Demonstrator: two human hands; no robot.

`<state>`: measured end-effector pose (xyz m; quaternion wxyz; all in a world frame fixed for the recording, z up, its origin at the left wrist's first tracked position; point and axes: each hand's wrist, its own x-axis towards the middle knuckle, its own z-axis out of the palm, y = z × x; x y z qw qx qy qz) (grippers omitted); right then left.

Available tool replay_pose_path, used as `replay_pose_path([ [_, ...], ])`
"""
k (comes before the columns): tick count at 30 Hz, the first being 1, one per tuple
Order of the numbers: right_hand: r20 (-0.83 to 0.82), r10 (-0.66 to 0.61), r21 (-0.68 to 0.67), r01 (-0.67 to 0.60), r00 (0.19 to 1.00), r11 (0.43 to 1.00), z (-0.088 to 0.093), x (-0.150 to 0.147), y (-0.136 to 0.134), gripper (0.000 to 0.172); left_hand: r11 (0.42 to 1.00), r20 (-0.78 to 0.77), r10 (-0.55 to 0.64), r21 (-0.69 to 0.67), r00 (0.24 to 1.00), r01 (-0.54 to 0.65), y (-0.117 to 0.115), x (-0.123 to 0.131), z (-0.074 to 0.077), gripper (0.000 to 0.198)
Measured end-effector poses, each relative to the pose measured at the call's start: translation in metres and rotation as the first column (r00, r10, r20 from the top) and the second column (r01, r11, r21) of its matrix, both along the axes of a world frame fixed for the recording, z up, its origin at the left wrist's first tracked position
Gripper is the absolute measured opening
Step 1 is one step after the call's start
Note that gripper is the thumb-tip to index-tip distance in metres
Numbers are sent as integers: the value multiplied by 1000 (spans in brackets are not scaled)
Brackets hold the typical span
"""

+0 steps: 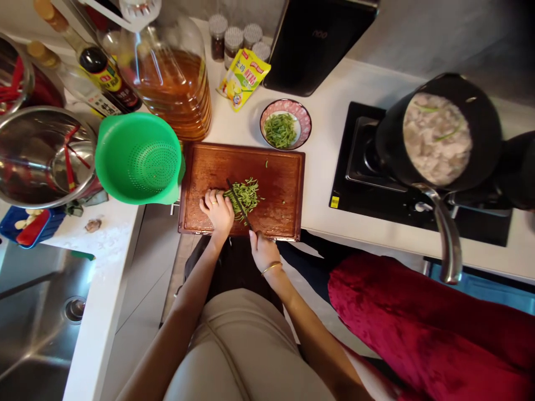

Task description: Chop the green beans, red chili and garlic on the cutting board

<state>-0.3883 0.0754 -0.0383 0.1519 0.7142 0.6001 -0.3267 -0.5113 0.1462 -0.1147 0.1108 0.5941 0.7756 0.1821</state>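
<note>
My right hand [264, 250] is closed round the handle of a kitchen knife [237, 199], its dark blade seen nearly edge-on. The blade stands in a pile of finely cut green vegetable [249, 195] on a brown wooden cutting board [282, 178]. Left of the blade, my left hand [219, 211] presses down with bent fingers on the uncut side of the greens, mostly hidden under them. A few stray bits lie about the board. Just behind it stands a small pink-rimmed bowl [306, 116] holding similar green slivers [280, 131].
A green colander [108, 161] and a steel pot [25, 195] stand left, near a large oil jug [167, 78] and the sink [37, 334]. At right, a pan [487, 122] of pale food sits on the stove [346, 195]. A person in red [409, 312] stands close on my right.
</note>
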Motion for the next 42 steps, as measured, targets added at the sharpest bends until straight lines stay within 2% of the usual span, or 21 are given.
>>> replay_pose_path([
  [9, 13, 14, -89, -12, 1000, 996, 18, 2, 26, 49, 998, 60, -20, -62, 998, 24, 2, -1, -1, 30],
  [12, -2, 12, -113, -12, 1000, 993, 15, 2, 34, 52, 997, 78, -18, -77, 997, 24, 3, -1, -1, 29],
  [15, -1, 35, -105, -35, 999, 994, 5, -2, 37, 54, 996, 84, -18, -89, 996, 25, 4, -1, -1, 29],
  [23, -57, -16, 85, 21, 998, 996, -37, -3, 30, 47, 997, 80, -36, -64, 996, 41, 3, -1, 1, 31],
  [27, -171, -55, 172, 85, 984, 981, -40, 12, 28, 47, 999, 60, -30, -28, 998, 32, 1, -4, 8, 31],
  [31, -315, -151, 247, 235, 937, 940, -34, 24, 18, 59, 1000, 38, -27, 10, 999, 26, 10, -16, 15, 37],
  [34, -381, -214, 272, 331, 899, 904, -31, 30, 7, 61, 993, 35, -120, -16, 992, 120, 23, -29, 15, 31],
  [38, -379, -253, 303, 377, 890, 875, -30, 37, -7, 60, 957, 37, -287, -37, 957, 288, 32, -39, 18, 29],
  [40, -356, -246, 323, 366, 902, 873, -29, 40, -13, 59, 949, 7, -316, -8, 949, 316, 24, -37, 24, 39],
  [42, -315, -222, 346, 330, 923, 878, -29, 43, -18, 58, 935, -20, -355, 9, 935, 355, 10, -30, 31, 62],
])
